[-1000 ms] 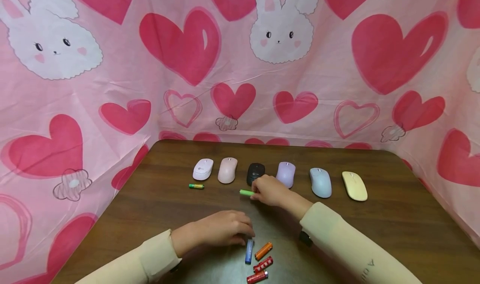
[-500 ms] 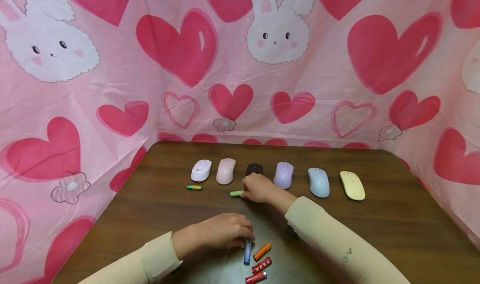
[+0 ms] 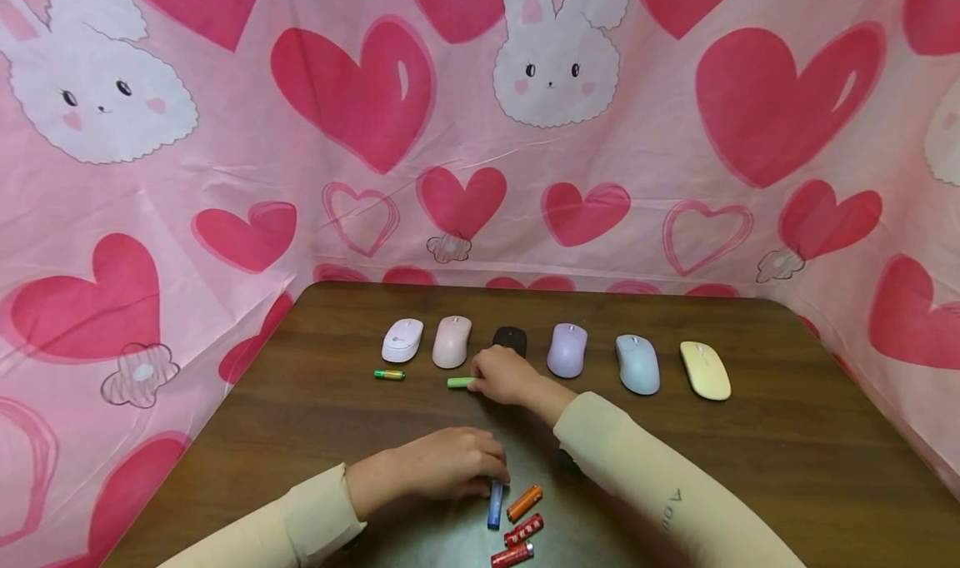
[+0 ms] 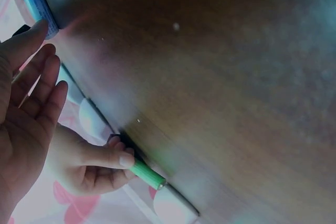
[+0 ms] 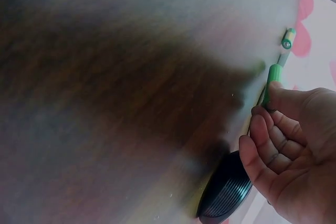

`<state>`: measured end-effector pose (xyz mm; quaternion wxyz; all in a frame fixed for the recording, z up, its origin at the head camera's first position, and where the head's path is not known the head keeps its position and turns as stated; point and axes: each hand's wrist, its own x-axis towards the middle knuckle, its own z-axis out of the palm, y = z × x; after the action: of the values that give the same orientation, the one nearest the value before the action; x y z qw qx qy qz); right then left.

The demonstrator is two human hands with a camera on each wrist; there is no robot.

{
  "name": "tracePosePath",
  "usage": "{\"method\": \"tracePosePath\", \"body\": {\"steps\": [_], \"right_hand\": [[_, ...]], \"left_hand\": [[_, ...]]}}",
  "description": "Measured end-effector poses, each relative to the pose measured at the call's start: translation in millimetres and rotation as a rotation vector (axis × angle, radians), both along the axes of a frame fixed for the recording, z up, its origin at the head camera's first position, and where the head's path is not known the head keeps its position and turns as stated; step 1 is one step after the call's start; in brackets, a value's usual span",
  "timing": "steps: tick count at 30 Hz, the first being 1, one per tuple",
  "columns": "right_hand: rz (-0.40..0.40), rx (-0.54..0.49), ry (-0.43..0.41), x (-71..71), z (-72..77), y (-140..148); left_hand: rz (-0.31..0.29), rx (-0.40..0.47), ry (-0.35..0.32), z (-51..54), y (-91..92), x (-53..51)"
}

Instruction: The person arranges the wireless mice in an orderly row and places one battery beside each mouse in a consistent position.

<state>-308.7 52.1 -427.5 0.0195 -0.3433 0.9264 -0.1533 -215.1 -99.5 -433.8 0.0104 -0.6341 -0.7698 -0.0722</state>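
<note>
My right hand (image 3: 504,375) pinches a light green battery (image 3: 459,382) between thumb and fingertips, just in front of the black mouse (image 3: 512,337). In the right wrist view, the green battery (image 5: 274,74) sticks out past the thumb, pointing toward a smaller green-and-gold battery (image 5: 288,39). My left hand (image 3: 450,461) rests low over the table with loosely bent fingers. Its fingertips are at the far end of a blue battery (image 3: 496,505) lying on the wood. The left wrist view has the thumb beside that blue battery (image 4: 39,6); whether they touch is hard to tell.
An orange battery (image 3: 524,503) and two red ones (image 3: 523,530) lie right of the blue one. Along the back of the table (image 3: 300,401) stands a row of mice: white (image 3: 402,340), pink (image 3: 452,341), black, purple (image 3: 567,350), light blue (image 3: 638,364) and yellow (image 3: 705,371).
My right hand has moved left with the green battery, from in front of the black mouse toward the pink one. The left hand has stayed by the blue battery.
</note>
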Motion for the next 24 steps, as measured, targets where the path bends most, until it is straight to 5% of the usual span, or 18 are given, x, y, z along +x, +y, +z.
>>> {"method": "tracePosePath", "body": {"steps": [24], "right_hand": [[-0.045,-0.029,-0.016,-5.1,-8.4,-16]], "left_hand": [[-0.002,-0.048,-0.027,-3.3,1.7,-1.9]]}}
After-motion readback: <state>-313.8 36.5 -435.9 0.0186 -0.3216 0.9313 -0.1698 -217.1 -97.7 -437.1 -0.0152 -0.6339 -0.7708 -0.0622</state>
